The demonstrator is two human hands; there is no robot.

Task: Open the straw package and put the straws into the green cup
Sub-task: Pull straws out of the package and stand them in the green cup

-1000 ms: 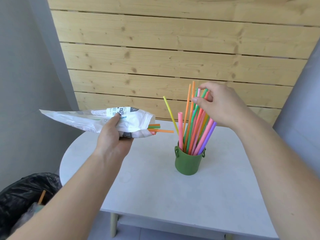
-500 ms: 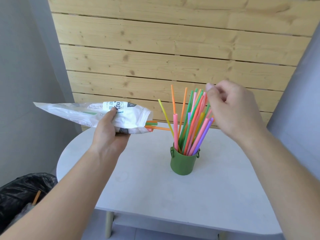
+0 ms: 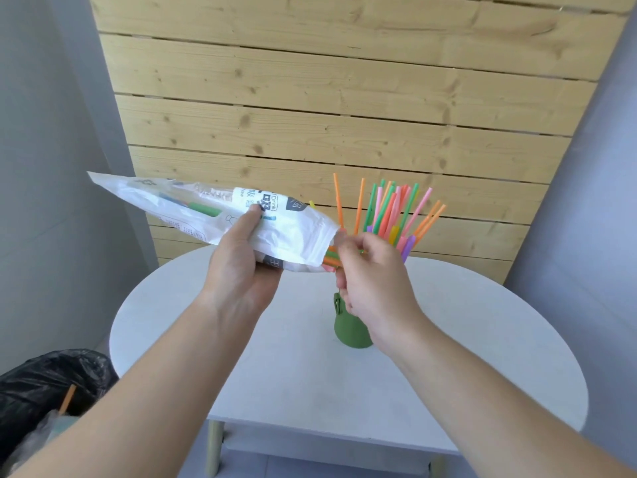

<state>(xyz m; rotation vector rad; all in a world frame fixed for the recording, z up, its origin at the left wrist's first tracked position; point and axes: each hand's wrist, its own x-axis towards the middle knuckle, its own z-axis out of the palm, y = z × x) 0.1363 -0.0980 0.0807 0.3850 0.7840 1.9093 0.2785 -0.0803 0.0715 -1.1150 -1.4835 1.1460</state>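
Over the round white table (image 3: 448,357), the left hand (image 3: 241,274) grips the white straw package (image 3: 213,215) from below, held level with its open mouth pointing right. The green cup (image 3: 348,332) stands near the table's middle with bare tabletop all around it, a fan of coloured straws (image 3: 389,212) upright inside. The right hand (image 3: 372,274), in front of the cup, pinches its fingertips (image 3: 344,250) on the orange and green straw ends (image 3: 331,258) poking from the package mouth.
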